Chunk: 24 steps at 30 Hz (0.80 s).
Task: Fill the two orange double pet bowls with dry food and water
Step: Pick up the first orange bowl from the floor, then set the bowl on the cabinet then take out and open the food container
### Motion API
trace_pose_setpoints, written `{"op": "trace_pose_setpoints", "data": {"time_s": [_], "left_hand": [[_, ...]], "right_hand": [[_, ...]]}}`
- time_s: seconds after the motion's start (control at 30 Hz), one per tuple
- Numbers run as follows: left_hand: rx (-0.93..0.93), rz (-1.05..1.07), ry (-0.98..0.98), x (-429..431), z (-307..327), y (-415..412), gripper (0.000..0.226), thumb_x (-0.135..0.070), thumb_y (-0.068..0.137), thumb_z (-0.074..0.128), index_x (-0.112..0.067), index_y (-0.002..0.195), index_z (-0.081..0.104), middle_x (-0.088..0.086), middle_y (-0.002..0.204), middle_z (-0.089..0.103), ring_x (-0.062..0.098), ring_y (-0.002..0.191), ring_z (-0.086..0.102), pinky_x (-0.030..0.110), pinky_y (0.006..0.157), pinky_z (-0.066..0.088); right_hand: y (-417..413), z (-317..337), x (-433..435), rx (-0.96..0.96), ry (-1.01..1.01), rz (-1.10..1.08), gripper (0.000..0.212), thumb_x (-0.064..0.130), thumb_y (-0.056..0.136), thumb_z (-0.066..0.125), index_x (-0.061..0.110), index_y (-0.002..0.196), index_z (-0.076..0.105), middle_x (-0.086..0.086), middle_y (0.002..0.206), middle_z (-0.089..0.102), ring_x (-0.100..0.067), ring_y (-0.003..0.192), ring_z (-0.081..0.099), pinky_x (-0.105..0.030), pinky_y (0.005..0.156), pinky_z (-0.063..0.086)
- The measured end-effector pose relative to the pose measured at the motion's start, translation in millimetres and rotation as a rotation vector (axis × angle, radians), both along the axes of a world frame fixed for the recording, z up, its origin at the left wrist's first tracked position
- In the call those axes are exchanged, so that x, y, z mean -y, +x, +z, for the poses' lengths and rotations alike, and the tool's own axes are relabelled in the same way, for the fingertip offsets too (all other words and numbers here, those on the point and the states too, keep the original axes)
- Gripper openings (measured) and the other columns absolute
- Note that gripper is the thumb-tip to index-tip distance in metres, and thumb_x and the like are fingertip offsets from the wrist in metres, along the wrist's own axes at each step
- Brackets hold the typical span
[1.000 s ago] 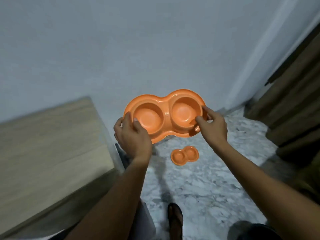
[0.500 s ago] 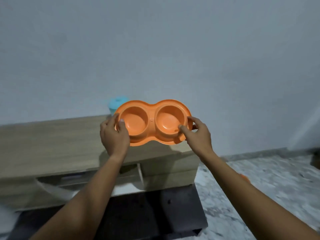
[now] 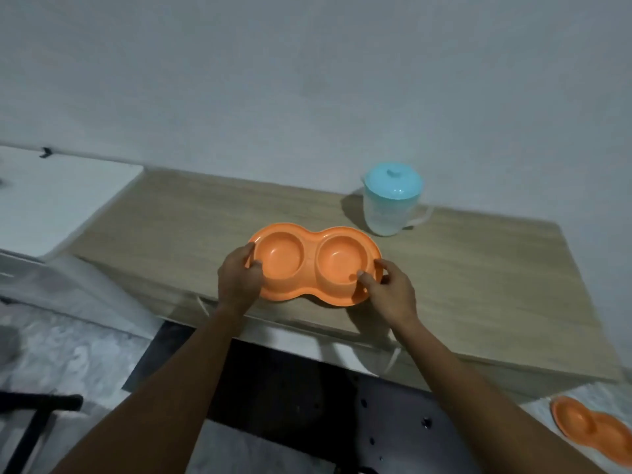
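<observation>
Orange double bowl (image 3: 314, 265) on wooden cabinet (image 3: 461, 285) | left hand (image 3: 239, 280), right hand (image 3: 390, 292) gripping its ends

Two bare forearms reach forward from the bottom of the view, angling inward toward each other. The left hand (image 3: 239, 280) is seen from the back, fingers curled around the left end of an orange plastic double pet bowl (image 3: 314, 265), thumb resting on its upper rim. The right hand (image 3: 390, 290) grips the bowl's right end, thumb pressed on the near rim and the fingers wrapped around the outer edge. Both wrists are straight.
</observation>
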State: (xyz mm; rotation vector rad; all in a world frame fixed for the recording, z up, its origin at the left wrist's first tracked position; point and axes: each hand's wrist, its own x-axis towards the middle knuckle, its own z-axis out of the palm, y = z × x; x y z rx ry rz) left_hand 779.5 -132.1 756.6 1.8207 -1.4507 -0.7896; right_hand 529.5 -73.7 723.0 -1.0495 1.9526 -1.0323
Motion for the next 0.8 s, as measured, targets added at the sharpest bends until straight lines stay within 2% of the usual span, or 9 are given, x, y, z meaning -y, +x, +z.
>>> {"op": "trace_pose_setpoints", "data": {"time_s": [0.17,0.33,0.5,0.6,0.7,0.8], "left_hand": [[0.072,-0.053,0.109,45.6,-16.5,26.7,0.049,-0.02,0.091,0.051,-0.012,0.139,0.054,0.016,0.137,0.057,0.034,0.126,0.051,0.039,0.103,0.04],[0.005,-0.104,0.163,77.3,-40.8,39.2,0.045,-0.017,0.094,0.057,-0.015,0.139,0.054,0.012,0.14,0.056,0.028,0.129,0.051,0.038,0.108,0.04],[-0.061,-0.182,0.157,84.9,-58.7,43.7,0.046,-0.025,0.097,0.057,-0.011,0.14,0.052,0.011,0.141,0.055,0.028,0.13,0.05,0.03,0.104,0.037],[-0.04,-0.234,0.069,75.9,-59.7,53.9,0.051,-0.039,0.092,0.058,-0.014,0.137,0.055,0.007,0.132,0.059,0.026,0.123,0.054,0.04,0.104,0.043],[-0.062,-0.2,-0.098,46.2,-61.5,79.9,0.041,-0.032,0.089,0.064,-0.017,0.126,0.062,0.002,0.126,0.06,0.019,0.119,0.053,0.039,0.101,0.044],[-0.052,-0.263,-0.249,8.5,-76.7,122.6,0.023,-0.024,0.087,0.065,-0.016,0.108,0.067,-0.003,0.109,0.059,0.017,0.104,0.059,0.039,0.088,0.051]], "right_hand": [[25.5,-28.3,42.0,0.012,0.104,0.021,0.062,0.05,0.085,0.071,0.023,0.139,0.057,-0.01,0.13,0.064,-0.03,0.116,0.061,-0.041,0.095,0.049],[35.4,-43.3,62.0,-0.031,0.127,-0.066,0.059,0.05,0.087,0.067,0.023,0.139,0.058,-0.013,0.132,0.062,-0.032,0.118,0.06,-0.043,0.097,0.048],[43.7,-45.7,61.2,-0.13,0.13,-0.155,0.06,0.058,0.088,0.059,0.024,0.137,0.06,-0.016,0.129,0.063,-0.033,0.114,0.063,-0.048,0.097,0.052],[64.7,-37.1,46.9,-0.182,0.106,-0.255,0.057,0.057,0.09,0.061,0.022,0.136,0.06,-0.016,0.126,0.061,-0.026,0.097,0.063,-0.041,0.091,0.051],[113.9,-29.9,16.8,-0.216,0.018,-0.346,0.036,0.042,0.094,0.065,0.023,0.124,0.065,-0.006,0.113,0.054,-0.005,0.078,0.052,-0.03,0.078,0.042],[176.1,-41.4,-18.0,-0.187,-0.089,-0.333,0.008,0.032,0.094,0.066,0.026,0.098,0.068,-0.001,0.097,0.057,0.001,0.075,0.056,-0.038,0.076,0.05]]}}
